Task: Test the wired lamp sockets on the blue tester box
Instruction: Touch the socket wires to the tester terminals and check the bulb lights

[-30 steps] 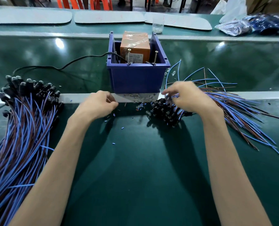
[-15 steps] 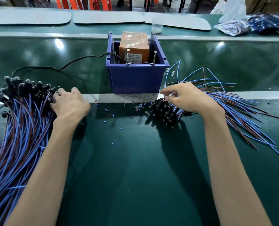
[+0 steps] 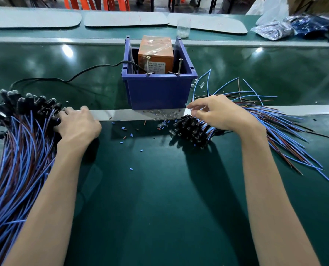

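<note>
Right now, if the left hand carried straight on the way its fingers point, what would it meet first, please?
The black sockets at the head of the wire bundle: the left hand points up and to the left, and its fingertips seem to be among them, though depth is unclear.

blue plastic tester box (image 3: 158, 93): open-topped, upright, two metal screws (image 3: 148, 66) standing at its front rim | large bundle of black lamp sockets on blue and brown wires (image 3: 21, 131): lying well left of box | smaller bundle of the same sockets (image 3: 194, 129): just right of box's front corner, wires fanning away
</note>
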{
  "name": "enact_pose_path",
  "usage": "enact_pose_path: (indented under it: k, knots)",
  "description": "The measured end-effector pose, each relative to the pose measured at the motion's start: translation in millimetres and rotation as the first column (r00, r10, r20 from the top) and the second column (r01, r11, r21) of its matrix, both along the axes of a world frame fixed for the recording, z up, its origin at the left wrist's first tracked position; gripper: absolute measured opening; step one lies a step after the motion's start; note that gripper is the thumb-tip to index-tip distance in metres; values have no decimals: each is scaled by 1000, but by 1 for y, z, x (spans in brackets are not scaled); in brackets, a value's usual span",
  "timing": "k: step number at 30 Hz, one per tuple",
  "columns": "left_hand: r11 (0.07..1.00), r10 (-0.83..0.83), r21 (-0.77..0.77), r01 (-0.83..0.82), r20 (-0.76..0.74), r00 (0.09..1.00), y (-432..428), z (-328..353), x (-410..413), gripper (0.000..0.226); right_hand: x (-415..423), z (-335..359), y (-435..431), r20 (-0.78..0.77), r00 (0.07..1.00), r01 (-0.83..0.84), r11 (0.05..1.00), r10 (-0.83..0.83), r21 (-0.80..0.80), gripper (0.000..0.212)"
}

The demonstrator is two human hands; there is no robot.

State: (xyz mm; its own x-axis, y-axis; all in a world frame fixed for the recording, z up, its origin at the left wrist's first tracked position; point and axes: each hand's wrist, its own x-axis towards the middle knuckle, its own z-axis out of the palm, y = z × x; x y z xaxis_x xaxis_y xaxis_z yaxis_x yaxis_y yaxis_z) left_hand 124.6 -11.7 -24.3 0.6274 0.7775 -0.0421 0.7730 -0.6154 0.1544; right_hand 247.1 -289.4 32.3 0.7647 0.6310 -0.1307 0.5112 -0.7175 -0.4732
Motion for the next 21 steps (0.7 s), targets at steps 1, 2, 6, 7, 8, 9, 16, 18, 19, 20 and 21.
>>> enact_pose_path:
  k: [1,2,6,7,8,9,16,18,19,20,21]
  knots:
    - [1000,-9,-7,9,1,1000,2,0,-1,41,0,0,0,-1,1000,-1,1000,1,-2,28]
    - [1000,-24,-11,24,3,1000,6,1,-2,42,0,0,0,-2,1000,-3,1000,3,-4,29]
    - [996,-87,0,87,8,996,18,9,-8,47,-2,1,0,-4,1000,0,1000,0,1,29]
    - [996,-84,-9,84,5,996,18,12,-8,46,-2,1,0,-2,1000,2,1000,-2,5,29]
    - [997,-74,-22,74,7,997,18,15,-8,43,-3,2,1,1,1000,3,1000,-3,11,29]
    - [997,-61,-37,62,14,998,16,18,-8,37,-3,2,1,3,1000,4,1000,-4,19,29]
    - [997,-45,-61,51,94,995,-1,36,-11,27,-6,2,5,-2,1000,12,989,-12,146,24]
    - [997,-57,-33,64,170,984,-4,43,-11,27,-9,3,10,0,1000,-1,979,1,206,23]
    - [996,-73,-23,80,217,973,-7,47,-10,27,-11,3,13,-2,1000,-12,972,12,234,22]
    - [994,-97,-22,106,264,960,-10,51,-10,27,-13,3,16,-3,1000,-25,965,27,259,21]
    - [989,-129,-29,145,305,943,-14,54,-9,26,-16,4,19,0,999,-41,958,42,283,20]
